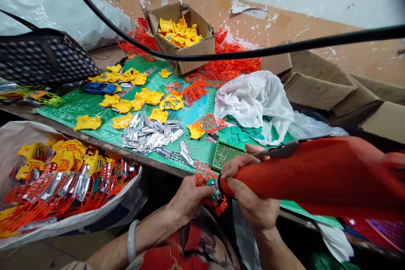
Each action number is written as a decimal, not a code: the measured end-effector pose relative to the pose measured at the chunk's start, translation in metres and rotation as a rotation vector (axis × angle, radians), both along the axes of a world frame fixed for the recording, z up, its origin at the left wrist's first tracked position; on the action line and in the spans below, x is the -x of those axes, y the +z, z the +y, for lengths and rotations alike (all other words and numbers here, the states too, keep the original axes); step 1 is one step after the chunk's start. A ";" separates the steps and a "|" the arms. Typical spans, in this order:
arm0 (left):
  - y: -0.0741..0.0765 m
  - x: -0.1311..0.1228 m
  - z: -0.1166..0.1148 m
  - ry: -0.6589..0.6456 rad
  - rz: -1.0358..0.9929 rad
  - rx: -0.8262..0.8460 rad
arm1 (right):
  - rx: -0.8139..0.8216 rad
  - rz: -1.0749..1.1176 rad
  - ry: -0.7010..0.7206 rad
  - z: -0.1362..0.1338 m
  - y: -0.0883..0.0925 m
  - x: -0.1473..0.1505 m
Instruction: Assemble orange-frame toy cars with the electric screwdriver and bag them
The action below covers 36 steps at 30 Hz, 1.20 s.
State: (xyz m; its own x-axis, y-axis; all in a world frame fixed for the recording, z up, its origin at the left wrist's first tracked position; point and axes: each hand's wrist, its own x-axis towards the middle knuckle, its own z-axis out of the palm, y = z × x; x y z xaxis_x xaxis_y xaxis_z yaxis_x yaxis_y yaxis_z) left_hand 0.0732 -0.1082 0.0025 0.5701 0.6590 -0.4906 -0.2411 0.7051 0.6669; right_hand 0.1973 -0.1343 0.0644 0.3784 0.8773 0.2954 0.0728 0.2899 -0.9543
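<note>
Red, long, thick tool [291, 177]: right hand [256, 209] grips it.
Orange plastic holey piece [222, 207]: left hand [187, 198] pinches it.
Silver round tip [217, 183]: seems pressing in; next needs steady hands.

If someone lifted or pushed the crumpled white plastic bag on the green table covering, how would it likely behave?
The crumpled white plastic bag would likely flop, judging by its loose folds. Its film looks thin, so it is probably light for its bulk, unless something is hidden inside. Pushed, it might drag the flat green plastic pieces near its front edge.
</note>
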 end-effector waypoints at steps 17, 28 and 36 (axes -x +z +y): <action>0.005 0.005 0.003 -0.143 0.005 -0.153 | -0.180 0.062 -0.415 0.047 0.008 -0.069; 0.006 0.005 0.003 -0.125 0.030 -0.083 | -0.130 0.055 -0.416 0.052 -0.012 -0.073; 0.010 0.003 0.004 -0.112 0.051 -0.088 | -0.132 0.048 -0.416 0.054 -0.014 -0.073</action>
